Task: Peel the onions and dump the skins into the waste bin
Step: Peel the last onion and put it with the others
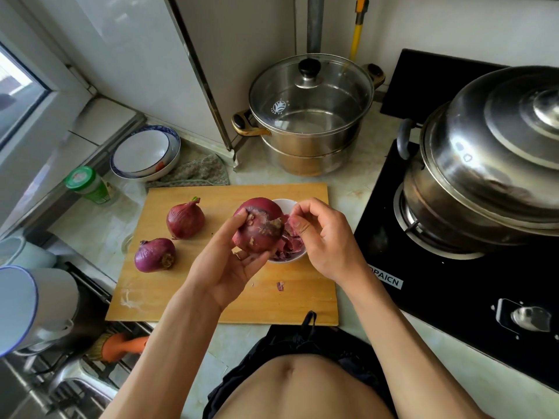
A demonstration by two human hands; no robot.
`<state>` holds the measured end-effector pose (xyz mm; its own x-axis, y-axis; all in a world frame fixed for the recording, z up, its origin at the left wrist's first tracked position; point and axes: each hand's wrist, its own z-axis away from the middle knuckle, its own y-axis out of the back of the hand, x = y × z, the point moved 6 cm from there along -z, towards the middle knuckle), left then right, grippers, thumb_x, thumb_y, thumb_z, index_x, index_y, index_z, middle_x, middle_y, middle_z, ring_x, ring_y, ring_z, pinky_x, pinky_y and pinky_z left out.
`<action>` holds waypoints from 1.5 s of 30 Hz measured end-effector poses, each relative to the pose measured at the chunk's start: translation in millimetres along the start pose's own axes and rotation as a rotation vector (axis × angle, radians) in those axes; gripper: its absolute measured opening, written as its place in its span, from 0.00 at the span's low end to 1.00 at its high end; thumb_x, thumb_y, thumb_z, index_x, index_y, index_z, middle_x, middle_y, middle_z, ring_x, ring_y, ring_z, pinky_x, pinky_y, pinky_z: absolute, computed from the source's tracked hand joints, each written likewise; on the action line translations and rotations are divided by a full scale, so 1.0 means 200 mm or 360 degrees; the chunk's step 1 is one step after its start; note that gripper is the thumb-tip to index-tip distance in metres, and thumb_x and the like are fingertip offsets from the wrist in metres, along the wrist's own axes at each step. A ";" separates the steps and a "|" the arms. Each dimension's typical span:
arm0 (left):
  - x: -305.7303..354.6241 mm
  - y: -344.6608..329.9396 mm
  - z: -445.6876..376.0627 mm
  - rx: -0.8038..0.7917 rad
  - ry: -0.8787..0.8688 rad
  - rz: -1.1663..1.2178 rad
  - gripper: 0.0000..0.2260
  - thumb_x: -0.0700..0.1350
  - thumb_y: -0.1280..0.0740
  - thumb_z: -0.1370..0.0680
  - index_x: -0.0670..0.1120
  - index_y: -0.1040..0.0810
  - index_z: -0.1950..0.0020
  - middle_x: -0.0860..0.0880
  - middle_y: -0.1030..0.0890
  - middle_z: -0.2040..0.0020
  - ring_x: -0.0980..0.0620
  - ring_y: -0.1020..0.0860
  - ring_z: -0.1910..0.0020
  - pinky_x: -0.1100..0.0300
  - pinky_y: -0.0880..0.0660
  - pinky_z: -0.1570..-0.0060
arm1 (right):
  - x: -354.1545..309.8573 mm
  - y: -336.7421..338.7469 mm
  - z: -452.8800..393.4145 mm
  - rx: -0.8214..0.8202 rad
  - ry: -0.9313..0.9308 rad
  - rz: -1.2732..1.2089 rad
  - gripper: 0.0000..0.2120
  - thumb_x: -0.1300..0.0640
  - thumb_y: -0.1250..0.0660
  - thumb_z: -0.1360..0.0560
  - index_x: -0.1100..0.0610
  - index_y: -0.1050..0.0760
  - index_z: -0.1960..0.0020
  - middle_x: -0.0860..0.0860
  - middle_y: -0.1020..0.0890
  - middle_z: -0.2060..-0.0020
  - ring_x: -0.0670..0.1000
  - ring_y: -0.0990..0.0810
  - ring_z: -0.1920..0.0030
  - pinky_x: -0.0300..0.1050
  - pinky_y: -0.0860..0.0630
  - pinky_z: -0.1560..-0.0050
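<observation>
My left hand [225, 261] grips a red onion [260, 225] above the wooden cutting board [211, 300], thumb on its top. My right hand [325, 240] is just right of the onion with fingers curled, its thumb and fingers pinching a strip of purple skin [291, 221]. Below the onion stands a small white bowl [287, 204] holding onion skins [287, 244]. Two more red onions lie on the board's left part: one [185, 219] further back with a green sprout, one [155, 255] nearer. A skin scrap [280, 285] lies on the board.
A lidded steel steamer pot [311, 116] stands behind the board. A large steel pot [490, 158] sits on the black gas stove [453, 291] at the right. Stacked bowls [145, 152], a green-capped jar [89, 184] and a cloth [196, 172] lie at the left back. A sink [60, 373] is lower left.
</observation>
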<state>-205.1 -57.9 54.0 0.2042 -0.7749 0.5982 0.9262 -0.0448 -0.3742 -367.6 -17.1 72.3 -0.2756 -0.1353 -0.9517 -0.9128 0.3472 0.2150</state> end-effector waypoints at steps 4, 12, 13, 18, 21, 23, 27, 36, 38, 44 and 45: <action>0.01 0.04 -0.03 0.0056 -0.0008 0.0038 0.29 0.52 0.25 0.28 0.39 0.23 0.31 0.36 0.17 0.44 0.45 0.13 0.59 0.58 0.16 0.66 | 0.02 0.02 0.00 0.0040 -0.0052 0.0035 0.04 0.57 0.34 0.20 0.54 0.25 0.54 0.42 0.22 0.62 0.41 0.23 0.61 0.33 0.27 0.60; 0.00 0.06 -0.04 0.0083 -0.0077 0.0047 0.20 0.49 0.28 0.22 0.40 0.22 0.35 0.40 0.14 0.54 0.45 0.13 0.59 0.57 0.15 0.60 | 0.18 0.00 -0.03 0.0038 -0.0237 0.0631 0.05 0.59 0.30 0.23 0.60 0.17 0.52 0.51 0.17 0.54 0.49 0.21 0.54 0.44 0.24 0.51; -0.01 0.07 -0.04 0.0087 -0.0078 0.0041 0.20 0.49 0.28 0.22 0.40 0.22 0.35 0.39 0.15 0.51 0.45 0.13 0.59 0.57 0.15 0.61 | 0.18 -0.01 -0.03 0.0043 -0.0227 0.0658 0.05 0.59 0.30 0.22 0.60 0.16 0.51 0.52 0.17 0.54 0.49 0.21 0.54 0.44 0.24 0.51; -0.02 0.09 -0.04 0.0093 -0.0104 0.0024 0.14 0.48 0.29 0.22 0.41 0.20 0.40 0.39 0.15 0.52 0.46 0.13 0.58 0.56 0.15 0.55 | 0.18 -0.01 -0.04 0.0073 -0.0205 0.0681 0.06 0.59 0.29 0.23 0.58 0.14 0.49 0.50 0.17 0.56 0.47 0.22 0.59 0.32 0.30 0.58; 0.00 0.12 -0.04 0.0079 -0.0128 0.0048 0.15 0.49 0.30 0.21 0.41 0.20 0.39 0.39 0.14 0.51 0.46 0.13 0.57 0.56 0.16 0.53 | 0.18 0.01 -0.03 0.0134 -0.0211 0.0665 0.02 0.60 0.26 0.26 0.57 0.15 0.54 0.47 0.18 0.60 0.41 0.24 0.64 0.26 0.31 0.61; -0.01 0.13 -0.03 0.0077 -0.0128 0.0104 0.18 0.49 0.30 0.22 0.41 0.21 0.36 0.37 0.16 0.45 0.45 0.14 0.55 0.56 0.15 0.57 | 0.18 0.02 0.00 0.0185 -0.0220 0.0629 0.02 0.60 0.26 0.26 0.57 0.18 0.57 0.46 0.19 0.63 0.41 0.24 0.65 0.27 0.30 0.62; -0.08 0.18 0.03 0.0108 -0.0128 0.0227 0.27 0.51 0.28 0.27 0.41 0.24 0.31 0.36 0.18 0.39 0.42 0.15 0.50 0.58 0.16 0.60 | 0.16 0.02 0.12 0.0178 -0.0195 0.0517 0.02 0.61 0.27 0.26 0.58 0.18 0.58 0.46 0.19 0.64 0.44 0.22 0.63 0.31 0.28 0.62; -0.17 0.39 0.18 0.0146 -0.0054 0.0248 0.26 0.51 0.28 0.29 0.42 0.24 0.34 0.39 0.14 0.48 0.42 0.14 0.53 0.58 0.16 0.59 | 0.31 -0.20 0.32 -0.0373 -0.0439 0.0910 0.11 0.54 0.28 0.24 0.56 0.17 0.43 0.49 0.20 0.50 0.45 0.22 0.56 0.46 0.23 0.51; -0.18 0.43 0.21 0.0153 -0.0035 0.0238 0.26 0.52 0.28 0.29 0.43 0.23 0.34 0.39 0.14 0.48 0.42 0.14 0.52 0.58 0.16 0.59 | 0.33 -0.26 0.36 -0.0520 -0.0493 0.1045 0.14 0.52 0.32 0.22 0.55 0.21 0.38 0.49 0.23 0.43 0.50 0.23 0.45 0.47 0.24 0.45; -0.21 0.52 0.28 0.0156 -0.0005 0.0248 0.21 0.51 0.29 0.24 0.42 0.23 0.34 0.38 0.15 0.47 0.42 0.14 0.52 0.58 0.15 0.58 | 0.34 -0.35 0.45 -0.0583 -0.0272 0.1297 0.13 0.56 0.34 0.20 0.60 0.22 0.39 0.52 0.26 0.43 0.54 0.27 0.40 0.48 0.27 0.40; -0.20 0.51 0.28 0.0144 -0.0009 0.0248 0.21 0.51 0.30 0.24 0.42 0.23 0.34 0.39 0.15 0.47 0.42 0.14 0.53 0.58 0.15 0.58 | 0.34 -0.34 0.44 -0.0558 -0.0222 0.1314 0.12 0.57 0.34 0.20 0.61 0.22 0.39 0.53 0.25 0.44 0.54 0.27 0.41 0.50 0.26 0.40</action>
<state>-100.6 3.8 30.5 0.3492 -0.7643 0.5421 0.9079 0.1327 -0.3977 -297.8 31.9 -26.6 -0.8647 0.1526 -0.4785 -0.4869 -0.0215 0.8732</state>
